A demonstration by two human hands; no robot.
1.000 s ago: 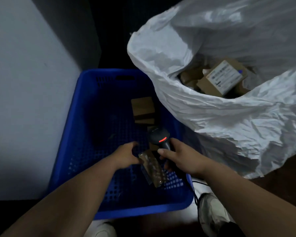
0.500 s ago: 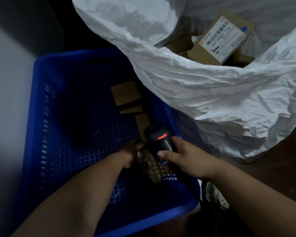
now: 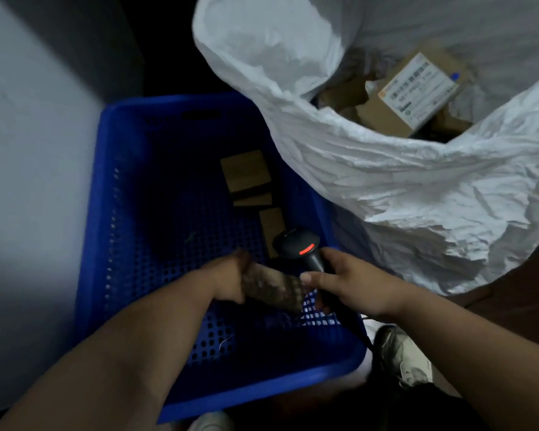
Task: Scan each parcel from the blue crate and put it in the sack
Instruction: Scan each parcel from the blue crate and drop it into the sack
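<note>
My left hand (image 3: 227, 279) grips a small brown bubble-wrapped parcel (image 3: 273, 287) over the near right part of the blue crate (image 3: 131, 213). My right hand (image 3: 349, 283) holds a black barcode scanner (image 3: 297, 248) by its handle, its red light lit, with the head just above the parcel. Three cardboard parcels (image 3: 246, 174) lie in the crate along its right side. The white sack (image 3: 402, 194) stands open to the right, with a labelled cardboard box (image 3: 414, 94) and other parcels inside.
A pale wall (image 3: 28, 150) runs along the crate's left side. My shoes (image 3: 402, 356) show on the dark floor below the crate and my right arm. The sack's crumpled rim overhangs the crate's far right corner.
My left hand has turned the bubble-wrapped parcel from nearly upright to lying sideways under the scanner head. The view has shifted a little; the scanner stays in my right hand.
</note>
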